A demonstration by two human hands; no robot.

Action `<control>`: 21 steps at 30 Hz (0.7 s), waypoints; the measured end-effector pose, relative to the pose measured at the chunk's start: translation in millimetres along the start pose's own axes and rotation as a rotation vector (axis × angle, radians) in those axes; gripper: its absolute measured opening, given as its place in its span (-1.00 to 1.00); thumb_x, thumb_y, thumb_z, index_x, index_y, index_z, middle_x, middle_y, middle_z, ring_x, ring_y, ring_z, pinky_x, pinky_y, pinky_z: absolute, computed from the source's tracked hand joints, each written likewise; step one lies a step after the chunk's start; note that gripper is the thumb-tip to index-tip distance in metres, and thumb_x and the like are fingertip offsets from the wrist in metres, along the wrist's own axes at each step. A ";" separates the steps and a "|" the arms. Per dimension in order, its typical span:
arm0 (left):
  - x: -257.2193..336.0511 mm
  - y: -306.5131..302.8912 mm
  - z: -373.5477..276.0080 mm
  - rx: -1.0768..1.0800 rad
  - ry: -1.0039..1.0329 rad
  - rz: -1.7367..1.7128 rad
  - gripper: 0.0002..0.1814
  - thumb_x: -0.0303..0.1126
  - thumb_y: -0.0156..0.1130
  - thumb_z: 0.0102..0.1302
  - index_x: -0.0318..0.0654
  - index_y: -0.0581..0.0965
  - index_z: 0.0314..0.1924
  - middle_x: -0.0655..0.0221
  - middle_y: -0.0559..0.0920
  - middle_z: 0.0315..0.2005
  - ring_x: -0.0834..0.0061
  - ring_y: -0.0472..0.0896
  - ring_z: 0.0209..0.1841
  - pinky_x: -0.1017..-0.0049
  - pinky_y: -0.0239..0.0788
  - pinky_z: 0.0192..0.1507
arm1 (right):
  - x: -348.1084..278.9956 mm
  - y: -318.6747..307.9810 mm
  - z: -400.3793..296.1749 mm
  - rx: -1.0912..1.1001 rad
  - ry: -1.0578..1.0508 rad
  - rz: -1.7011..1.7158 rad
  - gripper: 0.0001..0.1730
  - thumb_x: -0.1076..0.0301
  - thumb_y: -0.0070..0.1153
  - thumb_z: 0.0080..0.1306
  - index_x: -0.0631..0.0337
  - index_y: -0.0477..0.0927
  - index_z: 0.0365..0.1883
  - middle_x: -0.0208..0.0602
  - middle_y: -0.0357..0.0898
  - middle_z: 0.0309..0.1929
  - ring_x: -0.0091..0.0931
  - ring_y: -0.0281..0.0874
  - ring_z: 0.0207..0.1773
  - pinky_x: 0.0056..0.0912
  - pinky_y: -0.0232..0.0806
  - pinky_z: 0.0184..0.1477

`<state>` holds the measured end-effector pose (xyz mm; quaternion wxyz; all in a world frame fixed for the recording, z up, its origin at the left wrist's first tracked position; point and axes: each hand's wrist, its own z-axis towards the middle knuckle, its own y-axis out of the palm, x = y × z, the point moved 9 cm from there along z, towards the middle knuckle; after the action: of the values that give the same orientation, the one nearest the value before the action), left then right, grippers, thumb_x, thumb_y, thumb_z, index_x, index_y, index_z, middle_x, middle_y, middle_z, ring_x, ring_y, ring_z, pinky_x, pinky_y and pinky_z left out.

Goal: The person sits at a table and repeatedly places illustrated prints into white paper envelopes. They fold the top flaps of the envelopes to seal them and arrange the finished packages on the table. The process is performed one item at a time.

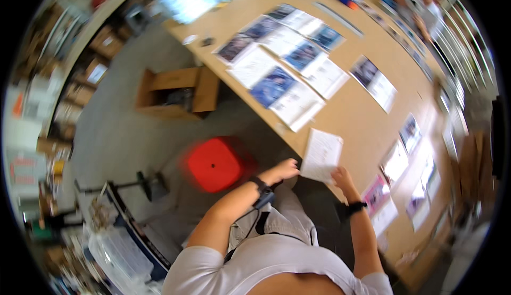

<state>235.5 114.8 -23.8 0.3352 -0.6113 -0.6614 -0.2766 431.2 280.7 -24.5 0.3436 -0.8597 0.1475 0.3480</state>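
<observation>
A white printed sheet or thin stack of paper (pixel 321 155) lies partly over the near edge of a large wooden table (pixel 343 119). My right hand (pixel 341 177) grips its lower right corner. At the sheet's lower left corner is my left hand (pixel 288 169), fingers bent; blur hides whether they pinch the paper. Farther up the table, rows of printed sheets with blue and dark pictures (pixel 275 85) lie side by side. A separate picture sheet (pixel 373 83) rests to their right. Pink and other printed sheets (pixel 375 195) lie beyond my right hand.
A red plastic stool (pixel 214 165) stands on the floor left of my arms. Behind it sits an open cardboard box (pixel 175 83). Boxes fill shelving along the left. A long metal strip (pixel 338 18) lies on the table. Another person (pixel 419 11) is at the table's far right side.
</observation>
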 end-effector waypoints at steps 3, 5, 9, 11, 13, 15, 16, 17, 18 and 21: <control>-19.9 4.2 33.0 -0.042 0.024 -0.019 -0.62 -0.37 0.22 0.09 -0.38 0.52 -0.08 0.28 0.64 -0.41 0.50 0.60 -0.39 0.45 0.41 -0.38 | 12.9 9.6 18.8 -0.008 0.017 0.121 -0.77 0.32 0.08 0.19 0.21 0.48 -0.22 -0.44 0.44 -0.48 -0.65 0.35 -0.50 -0.56 0.22 -0.56; 11.4 -2.2 15.7 -0.113 -0.063 -0.057 -0.61 -0.23 0.26 0.10 -0.27 0.56 -0.09 0.35 0.62 -0.48 0.57 0.58 -0.45 0.48 0.36 -0.53 | 25.7 4.7 18.4 -0.071 0.161 0.134 -0.69 0.32 0.05 0.23 0.17 0.41 -0.07 -0.37 0.48 -0.33 -0.61 0.44 -0.44 -0.55 0.28 -0.52; 8.7 -8.6 43.8 -0.124 -0.125 -0.018 -0.72 -0.32 0.12 0.16 -0.36 0.60 -0.23 0.27 0.67 -0.40 0.45 0.65 -0.39 0.50 0.46 -0.43 | 7.8 -4.5 14.7 -0.155 0.204 0.037 -0.70 0.33 0.02 0.24 0.19 0.39 -0.07 -0.31 0.52 -0.32 -0.54 0.54 -0.39 -0.55 0.31 -0.51; 13.7 -8.7 62.5 -0.192 -0.141 0.143 -0.71 -0.31 0.11 0.17 -0.38 0.60 -0.22 0.19 0.68 -0.33 0.36 0.67 -0.34 0.39 0.51 -0.38 | 2.1 -2.1 15.3 -0.192 0.205 0.051 -0.71 0.35 0.02 0.24 0.21 0.39 -0.08 -0.29 0.53 -0.33 -0.53 0.56 -0.42 -0.54 0.32 -0.49; 11.7 1.8 77.8 -0.259 -0.160 0.276 -0.72 -0.34 0.05 0.17 -0.41 0.60 -0.28 0.17 0.68 -0.34 0.34 0.68 -0.35 0.36 0.52 -0.39 | -3.6 -2.8 10.0 -0.202 0.220 0.056 -0.73 0.36 0.02 0.23 0.22 0.39 -0.10 -0.27 0.54 -0.35 -0.53 0.58 -0.44 -0.54 0.33 -0.48; 3.7 13.3 95.1 -0.322 -0.185 0.406 -0.71 -0.42 -0.05 0.15 -0.43 0.61 -0.40 0.20 0.69 -0.43 0.38 0.68 -0.44 0.42 0.49 -0.47 | -4.5 -3.4 4.5 -0.182 0.240 0.076 -0.75 0.38 0.03 0.23 0.22 0.40 -0.13 -0.26 0.54 -0.36 -0.53 0.59 -0.46 -0.52 0.34 -0.47; 25.9 13.2 81.1 -0.403 -0.182 0.499 -0.71 -0.46 -0.07 0.12 -0.46 0.61 -0.35 0.16 0.69 -0.44 0.36 0.68 -0.50 0.34 0.54 -0.46 | 2.2 -6.2 3.8 -0.140 0.236 0.065 -0.78 0.43 0.06 0.19 0.24 0.41 -0.19 -0.25 0.54 -0.40 -0.48 0.59 -0.43 -0.46 0.37 -0.45; 41.9 13.7 75.1 -0.437 -0.147 0.573 -0.71 -0.45 -0.07 0.12 -0.47 0.61 -0.37 0.16 0.69 -0.43 0.36 0.68 -0.50 0.34 0.54 -0.47 | -4.3 -11.3 7.9 -0.101 0.089 -0.047 -0.79 0.43 0.07 0.17 0.26 0.41 -0.22 -0.23 0.54 -0.42 -0.44 0.59 -0.42 -0.42 0.37 -0.43; 52.5 14.0 66.7 -0.470 -0.118 0.647 -0.70 -0.44 -0.07 0.12 -0.47 0.60 -0.38 0.16 0.69 -0.43 0.35 0.68 -0.51 0.34 0.54 -0.48 | -11.3 -12.2 8.3 -0.068 -0.054 -0.157 -0.80 0.44 0.08 0.16 0.27 0.41 -0.25 -0.21 0.53 -0.43 -0.40 0.59 -0.42 -0.38 0.38 -0.42; 54.2 15.7 64.8 -0.609 -0.135 0.760 -0.68 -0.38 -0.05 0.18 -0.48 0.59 -0.31 0.20 0.70 -0.41 0.36 0.68 -0.49 0.36 0.53 -0.45 | -11.2 -9.1 4.3 0.016 -0.157 -0.316 -0.79 0.43 0.14 0.12 0.24 0.41 -0.31 -0.19 0.52 -0.47 -0.32 0.57 -0.41 -0.32 0.39 -0.37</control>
<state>242.8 200.4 -22.4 0.1748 -0.8962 -0.3008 -0.2753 425.6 290.4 -14.5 0.4112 -0.8396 -0.0140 0.3546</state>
